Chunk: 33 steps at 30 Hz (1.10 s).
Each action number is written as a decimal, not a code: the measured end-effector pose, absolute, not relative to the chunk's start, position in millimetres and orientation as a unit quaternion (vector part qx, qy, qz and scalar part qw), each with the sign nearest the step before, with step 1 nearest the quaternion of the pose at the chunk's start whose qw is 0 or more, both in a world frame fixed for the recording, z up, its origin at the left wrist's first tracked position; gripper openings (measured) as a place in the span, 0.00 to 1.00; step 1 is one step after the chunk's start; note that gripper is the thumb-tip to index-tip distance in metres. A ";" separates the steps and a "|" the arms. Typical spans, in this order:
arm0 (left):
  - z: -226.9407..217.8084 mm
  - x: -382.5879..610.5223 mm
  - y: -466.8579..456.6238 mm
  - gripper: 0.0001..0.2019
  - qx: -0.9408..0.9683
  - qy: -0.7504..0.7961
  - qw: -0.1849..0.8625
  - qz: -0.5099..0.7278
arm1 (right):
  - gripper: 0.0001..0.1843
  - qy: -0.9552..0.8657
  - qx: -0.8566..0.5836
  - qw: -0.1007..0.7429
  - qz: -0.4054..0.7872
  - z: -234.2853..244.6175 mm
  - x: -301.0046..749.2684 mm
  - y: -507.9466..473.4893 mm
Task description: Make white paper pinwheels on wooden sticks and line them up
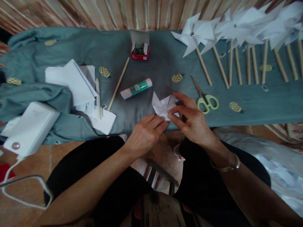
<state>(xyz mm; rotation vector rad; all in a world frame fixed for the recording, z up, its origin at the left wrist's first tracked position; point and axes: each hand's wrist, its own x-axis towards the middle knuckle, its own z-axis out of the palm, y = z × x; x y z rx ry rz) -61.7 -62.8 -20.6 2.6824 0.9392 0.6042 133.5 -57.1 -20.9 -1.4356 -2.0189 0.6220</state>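
Observation:
A white paper pinwheel (163,106) without a stick is between my hands at the near edge of the cloth. My left hand (149,130) pinches its lower edge, fingers closed. From the right, my right hand (189,116) grips its folded blades with thumb and fingertips, which hide part of the paper. A green and white glue stick (137,88) lies just beyond my left hand. Scissors with light green handles (205,99) rest to the right of my right hand. Left of the glue stick lies a wooden stick (119,83).
A red box of small metal pins (140,52) stands open at the back. Finished pinwheels on sticks (199,34) line the back right. Paper sheets (77,83), a pencil-like stick (98,97) and a white device with a cable (30,127) lie at left on the green cloth (161,66).

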 end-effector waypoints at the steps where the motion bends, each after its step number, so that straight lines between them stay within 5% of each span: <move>1: -20.7 -61.6 -62.9 0.09 0.916 0.322 0.119 0.206 | 0.05 -0.757 -0.539 0.289 0.229 -21.0 133.3 -57.1; 33: -26.5 -60.2 -60.8 0.10 0.880 0.364 0.199 0.232 | 0.05 -0.755 -0.551 0.287 0.210 -21.8 129.2 -59.3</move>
